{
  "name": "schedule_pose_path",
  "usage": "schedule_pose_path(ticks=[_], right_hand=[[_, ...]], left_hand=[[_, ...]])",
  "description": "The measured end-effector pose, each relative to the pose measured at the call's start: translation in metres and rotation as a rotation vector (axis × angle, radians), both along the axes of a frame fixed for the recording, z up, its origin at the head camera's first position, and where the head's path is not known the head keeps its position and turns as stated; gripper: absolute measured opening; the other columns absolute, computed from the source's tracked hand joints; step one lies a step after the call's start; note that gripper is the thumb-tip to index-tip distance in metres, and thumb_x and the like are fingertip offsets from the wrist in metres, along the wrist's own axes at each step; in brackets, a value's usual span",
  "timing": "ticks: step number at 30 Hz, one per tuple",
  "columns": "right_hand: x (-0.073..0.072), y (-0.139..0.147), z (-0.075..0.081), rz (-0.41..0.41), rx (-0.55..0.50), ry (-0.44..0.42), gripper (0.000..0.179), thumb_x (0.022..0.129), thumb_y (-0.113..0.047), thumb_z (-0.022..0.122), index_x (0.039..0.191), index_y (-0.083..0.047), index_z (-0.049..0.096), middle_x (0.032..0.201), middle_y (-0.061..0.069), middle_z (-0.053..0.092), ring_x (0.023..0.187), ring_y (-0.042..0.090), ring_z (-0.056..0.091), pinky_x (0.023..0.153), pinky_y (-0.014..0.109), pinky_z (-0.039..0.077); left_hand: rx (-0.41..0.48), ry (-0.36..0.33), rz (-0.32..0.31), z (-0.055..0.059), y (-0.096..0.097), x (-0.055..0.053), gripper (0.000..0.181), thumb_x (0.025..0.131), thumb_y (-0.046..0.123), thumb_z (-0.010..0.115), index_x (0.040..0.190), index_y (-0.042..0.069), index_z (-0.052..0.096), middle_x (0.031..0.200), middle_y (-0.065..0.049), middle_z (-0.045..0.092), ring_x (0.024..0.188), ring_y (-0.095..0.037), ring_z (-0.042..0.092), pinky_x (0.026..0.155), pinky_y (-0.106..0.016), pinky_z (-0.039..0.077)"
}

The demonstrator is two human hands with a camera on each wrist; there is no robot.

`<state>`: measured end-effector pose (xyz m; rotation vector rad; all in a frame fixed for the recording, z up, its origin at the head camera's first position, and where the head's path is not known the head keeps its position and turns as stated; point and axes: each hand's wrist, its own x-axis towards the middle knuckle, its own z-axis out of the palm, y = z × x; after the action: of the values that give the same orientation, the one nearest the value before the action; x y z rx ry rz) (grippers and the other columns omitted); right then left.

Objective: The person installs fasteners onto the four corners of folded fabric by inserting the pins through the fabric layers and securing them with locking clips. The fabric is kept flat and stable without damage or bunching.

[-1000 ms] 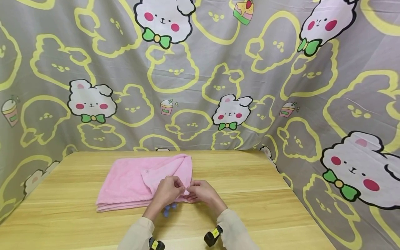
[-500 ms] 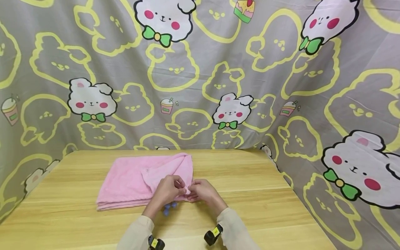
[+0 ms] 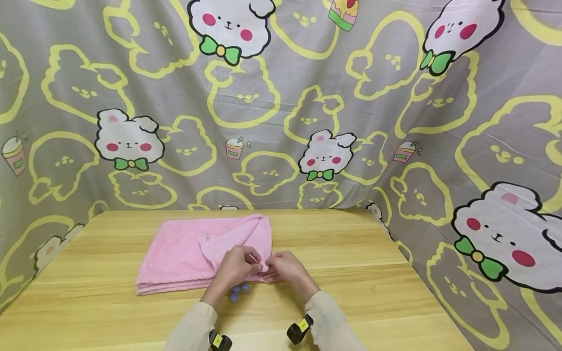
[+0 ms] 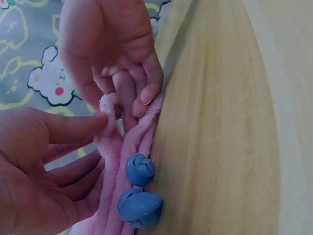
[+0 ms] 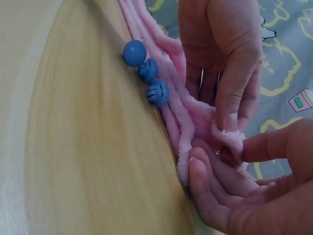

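A fluffy pink towel (image 3: 175, 248) lies folded in layers on the table, its right part turned back as a flap. My left hand (image 3: 237, 265) pinches the edge near the front right corner between thumb and fingers, plainly seen in the left wrist view. On the same raised edge (image 5: 234, 139) my right hand (image 5: 259, 196) has its thumb and a finger, while its other fingers lie against the lower layers. A tiny shiny spot shows between the layers there. Several small rounded blue pieces (image 3: 235, 292), some slotted (image 4: 140, 208), sit along the front fold, close to the left hand.
The wooden table (image 3: 351, 292) runs past the towel on both sides and in front. A grey cartoon-print curtain (image 3: 263, 122) stands behind it and at both sides. A black wrist camera (image 3: 299, 330) sits on the right sleeve (image 3: 329, 317).
Both hands stay almost in place at the corner. The pinched edge has shifted slightly between the fingertips, and the right fingers have edged in closer. The blue pieces remain where they were.
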<state>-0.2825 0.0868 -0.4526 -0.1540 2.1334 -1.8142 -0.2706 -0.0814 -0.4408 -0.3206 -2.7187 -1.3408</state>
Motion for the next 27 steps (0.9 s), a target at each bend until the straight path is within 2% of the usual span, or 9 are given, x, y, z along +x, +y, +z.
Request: schedule_pose_path(ticks=[7, 14, 20, 27], right_hand=[[-0.0015, 0.0002, 0.0003, 0.026, -0.032, -0.017, 0.02, 0.096, -0.01, 0.054, 0.095, 0.006, 0.067, 0.076, 0.008, 0.072, 0.066, 0.011, 0.067, 0.066, 0.026, 0.059], [-0.0013, -0.001, -0.0031, -0.005, -0.056, -0.004, 0.022, 0.092, -0.007, 0.055, 0.096, 0.01, 0.068, 0.078, 0.013, 0.074, 0.065, 0.012, 0.067, 0.065, 0.026, 0.059], [0.0005, -0.0022, -0.0034, -0.008, -0.054, 0.023, 0.02, 0.091, -0.005, 0.055, 0.094, 0.011, 0.067, 0.075, 0.01, 0.072, 0.063, 0.011, 0.066, 0.064, 0.027, 0.059], [0.0024, -0.0021, -0.0002, -0.003, -0.036, 0.028, 0.024, 0.091, -0.004, 0.055, 0.098, 0.014, 0.068, 0.076, 0.01, 0.072, 0.064, 0.011, 0.066, 0.066, 0.029, 0.06]], left_hand=[[0.012, 0.008, 0.003, 0.0001, -0.0002, -0.0003, 0.011, 0.078, 0.009, 0.085, 0.079, 0.011, 0.074, 0.073, -0.002, 0.074, 0.066, -0.01, 0.063, 0.063, -0.028, 0.049], [0.021, 0.013, -0.01, 0.0002, 0.0001, 0.0016, 0.011, 0.077, 0.01, 0.086, 0.075, 0.01, 0.076, 0.073, 0.0, 0.075, 0.066, -0.008, 0.061, 0.065, -0.027, 0.049], [0.017, 0.029, -0.024, -0.0005, -0.0001, 0.002, 0.01, 0.077, 0.008, 0.085, 0.075, 0.01, 0.076, 0.073, 0.0, 0.075, 0.066, -0.008, 0.061, 0.064, -0.027, 0.049], [0.005, 0.041, -0.02, -0.0019, 0.0003, 0.001, 0.01, 0.077, 0.007, 0.084, 0.074, 0.011, 0.076, 0.072, 0.001, 0.075, 0.065, -0.007, 0.059, 0.065, -0.026, 0.048]])
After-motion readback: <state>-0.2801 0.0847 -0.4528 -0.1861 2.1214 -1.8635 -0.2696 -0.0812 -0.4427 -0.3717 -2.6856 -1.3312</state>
